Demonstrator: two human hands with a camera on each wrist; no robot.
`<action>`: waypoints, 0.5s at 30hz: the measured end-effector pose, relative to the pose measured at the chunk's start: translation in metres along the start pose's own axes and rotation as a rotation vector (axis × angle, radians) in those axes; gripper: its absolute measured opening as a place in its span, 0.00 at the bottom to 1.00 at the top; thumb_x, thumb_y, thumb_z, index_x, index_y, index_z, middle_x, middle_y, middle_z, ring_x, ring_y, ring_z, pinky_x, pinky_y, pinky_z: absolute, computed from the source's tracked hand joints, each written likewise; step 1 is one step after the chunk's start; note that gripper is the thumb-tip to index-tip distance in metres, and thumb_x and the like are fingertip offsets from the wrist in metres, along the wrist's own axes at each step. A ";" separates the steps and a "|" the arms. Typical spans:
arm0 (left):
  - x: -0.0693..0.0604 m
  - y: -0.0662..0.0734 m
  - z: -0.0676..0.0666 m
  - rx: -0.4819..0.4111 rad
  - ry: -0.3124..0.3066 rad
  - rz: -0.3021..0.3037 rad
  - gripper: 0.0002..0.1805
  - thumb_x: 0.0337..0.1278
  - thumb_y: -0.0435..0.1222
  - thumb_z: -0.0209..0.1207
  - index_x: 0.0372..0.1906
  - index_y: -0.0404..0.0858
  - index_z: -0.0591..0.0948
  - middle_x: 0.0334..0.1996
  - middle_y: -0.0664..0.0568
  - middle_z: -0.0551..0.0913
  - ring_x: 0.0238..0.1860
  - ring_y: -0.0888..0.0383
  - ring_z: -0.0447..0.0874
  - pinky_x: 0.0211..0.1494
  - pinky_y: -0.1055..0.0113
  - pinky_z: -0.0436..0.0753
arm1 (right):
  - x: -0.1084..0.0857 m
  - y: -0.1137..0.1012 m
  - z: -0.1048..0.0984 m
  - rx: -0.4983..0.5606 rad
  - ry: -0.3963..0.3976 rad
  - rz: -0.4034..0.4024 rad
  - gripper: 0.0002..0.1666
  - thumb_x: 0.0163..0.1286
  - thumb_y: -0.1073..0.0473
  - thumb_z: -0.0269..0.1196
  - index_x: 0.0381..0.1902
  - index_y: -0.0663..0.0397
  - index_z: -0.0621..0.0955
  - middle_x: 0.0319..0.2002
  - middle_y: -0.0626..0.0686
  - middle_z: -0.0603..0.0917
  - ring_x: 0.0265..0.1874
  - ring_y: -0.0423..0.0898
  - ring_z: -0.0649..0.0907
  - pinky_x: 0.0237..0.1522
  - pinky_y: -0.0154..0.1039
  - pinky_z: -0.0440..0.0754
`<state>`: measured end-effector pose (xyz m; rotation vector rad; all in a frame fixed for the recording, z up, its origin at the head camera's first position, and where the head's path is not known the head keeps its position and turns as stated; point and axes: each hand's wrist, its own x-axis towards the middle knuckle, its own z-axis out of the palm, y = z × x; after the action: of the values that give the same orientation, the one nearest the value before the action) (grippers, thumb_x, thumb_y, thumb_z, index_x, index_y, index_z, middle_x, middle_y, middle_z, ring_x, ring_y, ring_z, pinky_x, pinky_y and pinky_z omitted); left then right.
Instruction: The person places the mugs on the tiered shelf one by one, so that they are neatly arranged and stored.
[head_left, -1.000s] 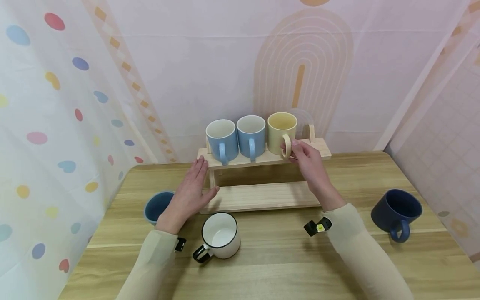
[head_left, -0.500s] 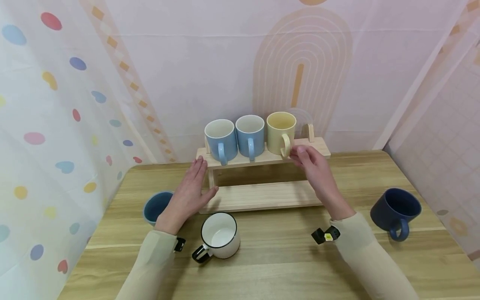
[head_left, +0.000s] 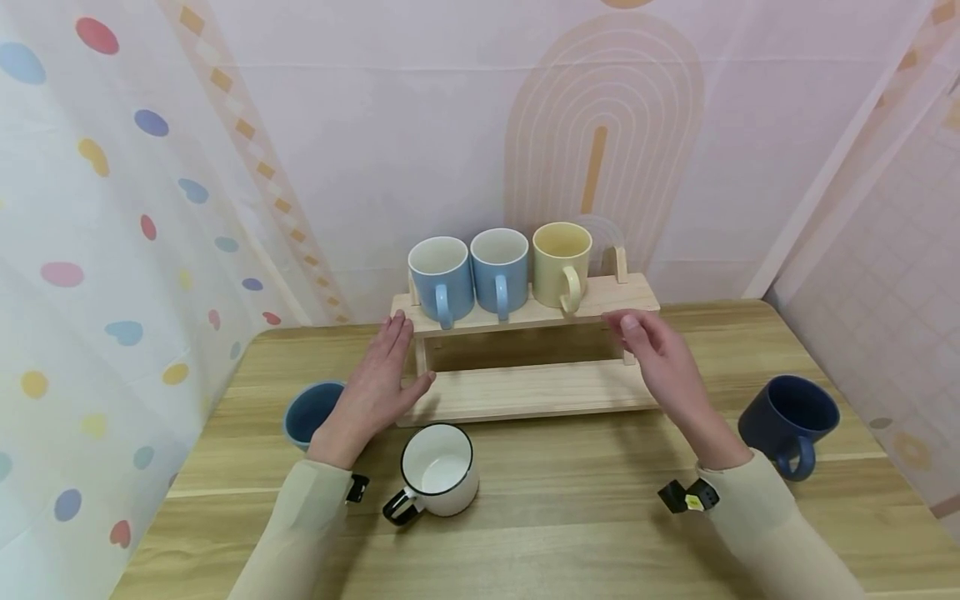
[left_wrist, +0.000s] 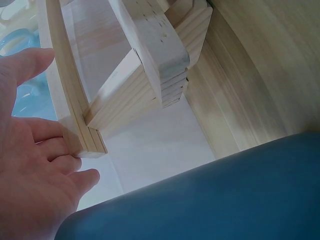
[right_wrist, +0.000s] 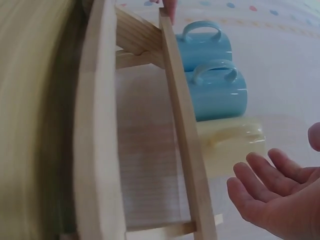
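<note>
Two light blue mugs (head_left: 442,287) and a yellow mug (head_left: 558,271) stand in a row on the upper board of a two-tier wooden rack (head_left: 525,315), handles to the front. My left hand (head_left: 371,392) rests its fingers on the rack's left end; the left wrist view shows the fingertips at the board's edge. In front of the rack's right end hovers my right hand (head_left: 667,367), apart from the yellow mug, fingers loosely bent and holding nothing. The right wrist view shows the right hand (right_wrist: 280,195) beside the yellow mug with a gap between them.
A white enamel mug (head_left: 440,475) with a black rim stands in front of the rack. Behind my left forearm is a blue cup (head_left: 309,412), partly hidden. A navy mug (head_left: 787,421) stands on the table (head_left: 570,508) at the right. A patterned curtain (head_left: 375,125) hangs behind.
My right hand has let go of the yellow mug's handle and drawn back to the right and toward me. The mugs and my left hand have stayed in place.
</note>
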<state>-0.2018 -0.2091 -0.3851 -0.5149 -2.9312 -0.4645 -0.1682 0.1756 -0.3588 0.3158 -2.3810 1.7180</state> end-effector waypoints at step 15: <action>-0.004 -0.001 -0.003 0.001 -0.001 -0.018 0.50 0.69 0.48 0.63 0.81 0.26 0.52 0.82 0.34 0.47 0.82 0.38 0.42 0.80 0.42 0.53 | -0.001 0.032 -0.011 -0.318 0.038 -0.119 0.28 0.84 0.48 0.51 0.69 0.63 0.76 0.69 0.65 0.76 0.64 0.69 0.77 0.64 0.68 0.73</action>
<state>-0.1978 -0.2120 -0.3833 -0.4883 -2.9390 -0.4656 -0.1759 0.1962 -0.3845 0.3618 -2.4997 1.2583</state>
